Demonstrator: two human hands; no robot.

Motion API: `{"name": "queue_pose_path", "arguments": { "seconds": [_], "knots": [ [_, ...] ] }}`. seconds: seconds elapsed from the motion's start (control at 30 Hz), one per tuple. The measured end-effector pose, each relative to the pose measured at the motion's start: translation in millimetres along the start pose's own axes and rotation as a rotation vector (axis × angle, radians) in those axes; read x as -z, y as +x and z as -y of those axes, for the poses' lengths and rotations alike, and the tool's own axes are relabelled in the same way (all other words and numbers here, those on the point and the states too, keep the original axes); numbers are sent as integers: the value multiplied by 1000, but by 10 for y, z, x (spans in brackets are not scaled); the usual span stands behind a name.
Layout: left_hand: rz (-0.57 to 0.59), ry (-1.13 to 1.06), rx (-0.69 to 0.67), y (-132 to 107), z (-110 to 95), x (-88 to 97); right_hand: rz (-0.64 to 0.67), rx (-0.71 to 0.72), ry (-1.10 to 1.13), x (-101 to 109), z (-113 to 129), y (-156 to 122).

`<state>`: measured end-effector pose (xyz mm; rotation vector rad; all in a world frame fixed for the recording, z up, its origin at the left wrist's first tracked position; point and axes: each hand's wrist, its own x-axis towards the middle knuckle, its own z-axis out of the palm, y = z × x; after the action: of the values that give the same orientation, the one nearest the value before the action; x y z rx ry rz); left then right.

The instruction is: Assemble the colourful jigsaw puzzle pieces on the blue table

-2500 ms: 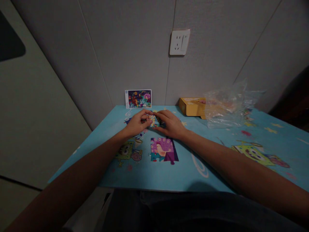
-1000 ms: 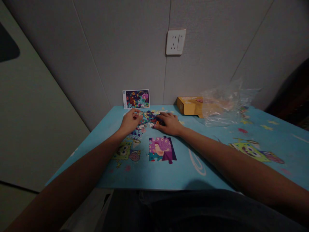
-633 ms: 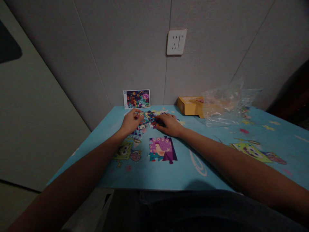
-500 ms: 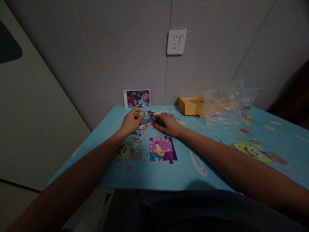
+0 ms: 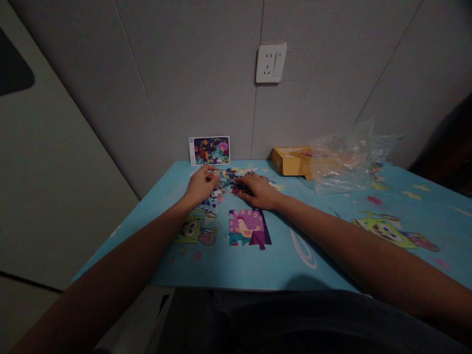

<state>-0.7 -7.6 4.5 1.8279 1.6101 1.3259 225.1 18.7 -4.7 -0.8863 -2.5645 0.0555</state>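
Dimly lit, a blue cartoon-print table [image 5: 236, 268] holds a pile [image 5: 226, 181] of loose puzzle pieces towards its far edge. The left hand [image 5: 201, 186] rests on the pile's left side with fingers curled onto the pieces; whether it pinches one cannot be told. The right hand [image 5: 260, 191] lies palm down on the pile's right side, fingers stretched flat and gripping nothing. Just nearer than the pile sits a joined patch [image 5: 249, 227] showing a peacock. Behind the pile a card [image 5: 209, 150] leans on the wall. Right of the pile lie a box [image 5: 291, 161] and, touching it, a clear bag [image 5: 348, 157]
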Motion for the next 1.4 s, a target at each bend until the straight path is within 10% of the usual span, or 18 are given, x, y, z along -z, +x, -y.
{"name": "queue_pose_path", "arguments": {
  "seconds": [1.1,1.4],
  "knots": [
    [39,67,0,-26,-48,12,7,-114,24,19,70,9],
    [13,38,81,-2,-12,10,-225,43,109,53,79,16]
  ]
}}
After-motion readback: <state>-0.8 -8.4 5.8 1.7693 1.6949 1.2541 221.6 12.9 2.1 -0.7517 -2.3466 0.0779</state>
